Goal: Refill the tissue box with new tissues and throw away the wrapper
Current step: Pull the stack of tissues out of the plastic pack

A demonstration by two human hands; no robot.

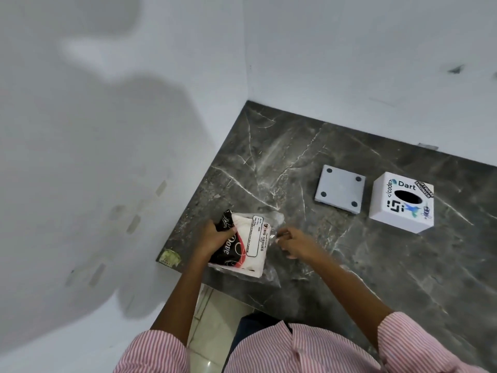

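Note:
A pack of tissues [248, 246] in a clear plastic wrapper with black, red and white print lies near the left front corner of the dark marble counter [349, 265]. My left hand [215, 236] grips the pack's left side. Pinching the loose clear wrapper edge at the pack's right side is my right hand [291, 242]. The white cube tissue box [402, 201], covered in stickers and with a dark oval slot on top, stands at the right. Its grey base plate [340, 188], with small round feet facing up, lies apart just left of the box.
White walls meet at a corner behind the counter. The counter's left edge drops to a pale tiled floor [215, 319]. A yellowish sticker [169, 257] marks the counter's front left corner.

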